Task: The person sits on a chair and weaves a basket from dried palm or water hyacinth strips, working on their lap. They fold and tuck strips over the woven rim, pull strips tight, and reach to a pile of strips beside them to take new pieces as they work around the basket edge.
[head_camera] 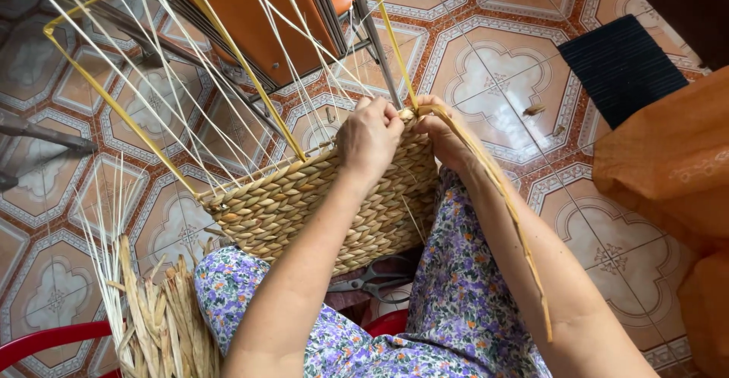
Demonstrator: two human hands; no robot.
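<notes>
A half-woven straw basket [304, 199] rests on my lap, its braided wall facing me. Many thin pale upright stakes [190, 82] and a yellow wire frame [106, 93] rise from its rim. My left hand [370, 136] grips the top edge of the weave at the basket's right corner. Just beside it, my right hand [444, 131] pinches a long flat straw strand [505, 203] at the same corner; the strand trails down over my right forearm.
Scissors [376, 279] lie on my lap under the basket. A bundle of dried straw [156, 321] stands at lower left by a red chair rim [45, 340]. An orange chair [258, 13] and patterned tile floor lie ahead; a dark mat [619, 63] and orange sack [672, 158] sit right.
</notes>
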